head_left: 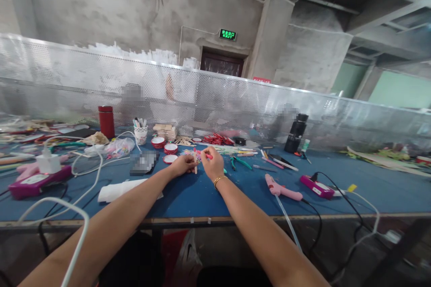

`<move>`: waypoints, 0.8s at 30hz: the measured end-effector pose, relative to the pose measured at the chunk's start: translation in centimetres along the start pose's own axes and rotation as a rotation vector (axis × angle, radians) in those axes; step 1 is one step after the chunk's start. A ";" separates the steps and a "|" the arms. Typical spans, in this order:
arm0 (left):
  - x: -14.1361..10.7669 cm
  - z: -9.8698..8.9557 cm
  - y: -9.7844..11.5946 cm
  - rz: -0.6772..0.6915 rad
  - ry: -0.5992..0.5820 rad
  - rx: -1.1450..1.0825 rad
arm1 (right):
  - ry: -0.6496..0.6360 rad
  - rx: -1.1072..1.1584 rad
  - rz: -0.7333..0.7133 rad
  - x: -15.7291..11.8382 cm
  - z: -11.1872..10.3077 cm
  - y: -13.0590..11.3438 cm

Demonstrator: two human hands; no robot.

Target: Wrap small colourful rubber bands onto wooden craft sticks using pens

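blue felt-like covering lies over the tabletop (pixel 202 197), and both hands meet above its middle: the left hand (pixel 183 164) pinches a pale wooden stick (pixel 195 161) upright between thumb and fingers, its grip clamped on it, while the right hand (pixel 212 163), a gold bracelet (pixel 218 180) on its wrist, closes its grip on a small red piece (pixel 208 156) held right against the top of that stick. this looks like a joining or decorating step, the red piece being fitted to the stick; whether they already touch is too small to tell. the next move seems to call for a steady left hold and a fine, exact placing by the right fingertips, since both parts are thin and light. a pink glue gun (pixel 281 189) lies just right of the right forearm, its cable trailing off the edge, and green pliers (pixel 239 161) lie near beyond the hands. small red-and-white cups (pixel 164 145) stand behind the left hand, a red flask (pixel 106 121) further left, a black bottle (pixel 296 133) to the right. white cables (pixel 87 161) loop over the left side beside a magenta box (pixel 37 184). a perforated metal screen (pixel 215 98) backs the tabletop; behind it rise bare concrete walls, a dark door and a green exit sign (pixel 227 34)
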State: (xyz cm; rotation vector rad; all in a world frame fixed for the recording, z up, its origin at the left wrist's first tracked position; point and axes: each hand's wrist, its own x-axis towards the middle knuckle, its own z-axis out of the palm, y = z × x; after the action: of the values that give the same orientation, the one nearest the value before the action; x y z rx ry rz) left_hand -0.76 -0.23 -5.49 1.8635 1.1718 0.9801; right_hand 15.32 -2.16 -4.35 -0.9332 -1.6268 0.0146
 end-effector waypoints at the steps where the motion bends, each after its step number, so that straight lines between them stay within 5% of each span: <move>1: 0.0 0.0 0.0 0.006 -0.007 -0.002 | -0.012 0.006 -0.014 0.0 0.1 0.0; 24: 0.0 0.0 0.0 -0.007 0.000 0.004 | 0.012 -0.002 0.020 0.0 0.1 0.2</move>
State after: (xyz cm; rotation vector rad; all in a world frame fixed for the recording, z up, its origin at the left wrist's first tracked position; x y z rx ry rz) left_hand -0.76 -0.24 -5.47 1.8610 1.1799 0.9749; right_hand 15.37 -1.97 -4.43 -0.9494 -1.6070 0.0211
